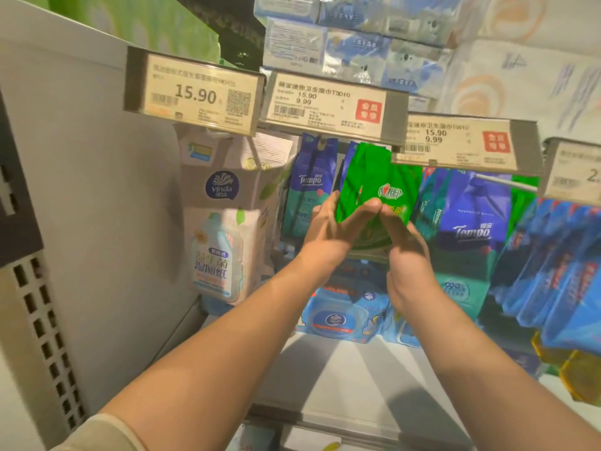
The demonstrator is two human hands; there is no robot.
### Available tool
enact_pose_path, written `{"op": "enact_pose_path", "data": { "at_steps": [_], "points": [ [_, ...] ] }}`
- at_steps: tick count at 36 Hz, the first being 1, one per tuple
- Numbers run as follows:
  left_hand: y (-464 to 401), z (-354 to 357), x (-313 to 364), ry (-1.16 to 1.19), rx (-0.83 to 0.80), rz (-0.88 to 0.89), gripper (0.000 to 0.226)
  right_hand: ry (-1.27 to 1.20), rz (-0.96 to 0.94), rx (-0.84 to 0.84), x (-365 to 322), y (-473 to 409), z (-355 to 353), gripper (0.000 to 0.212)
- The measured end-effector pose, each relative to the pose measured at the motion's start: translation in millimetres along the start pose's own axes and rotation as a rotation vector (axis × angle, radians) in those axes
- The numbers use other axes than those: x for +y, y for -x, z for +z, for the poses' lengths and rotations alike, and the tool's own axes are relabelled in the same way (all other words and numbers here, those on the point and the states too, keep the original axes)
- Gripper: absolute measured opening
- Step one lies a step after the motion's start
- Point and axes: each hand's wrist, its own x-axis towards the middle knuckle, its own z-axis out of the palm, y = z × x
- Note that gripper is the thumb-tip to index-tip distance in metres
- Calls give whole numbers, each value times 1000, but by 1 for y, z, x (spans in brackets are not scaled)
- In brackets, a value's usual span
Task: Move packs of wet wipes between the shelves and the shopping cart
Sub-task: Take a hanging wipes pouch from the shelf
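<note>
Both bare forearms reach up and away from the near edge, converging toward the middle. The left hand (328, 229) has its fingers extended and its thumb up, and the right hand (406, 252) mirrors it, their fingertips meeting in a shared grip.

A glossy green wet wipes pack (374, 187) stands upright, tilted slightly, raised before hanging blue packs.

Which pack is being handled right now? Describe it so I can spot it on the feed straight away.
Find the row of price tags along the shelf edge; just under the middle one hangs the green pack. The left hand and right hand both hold its lower half. It is the only bright green pack there, between dark blue Tempo packs.
</note>
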Motion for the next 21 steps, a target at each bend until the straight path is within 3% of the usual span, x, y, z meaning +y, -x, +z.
{"op": "enact_pose_path", "data": {
  "at_steps": [2,7,10,13,16,19,21],
  "points": [
    [-1,0,-2,20,4,23,118,-31,5,-20,-2,3,-1,19],
    [3,-4,7,134,10,17,74,-42,12,-5,-10,11,1,19],
    [7,-7,9,126,12,16,93,-33,8,6,-17,15,2,19],
    [19,-9,12,186,15,64,70,-80,8,-11,-24,24,6,22],
    [34,-12,20,224,11,82,50,-184,18,15,-27,37,8,53],
    [49,-13,29,180,-2,134,25,-192,17,18,-30,51,5,38],
    [58,-14,30,219,-12,186,29,-201,27,-5,-34,61,1,35]
  ]
}}
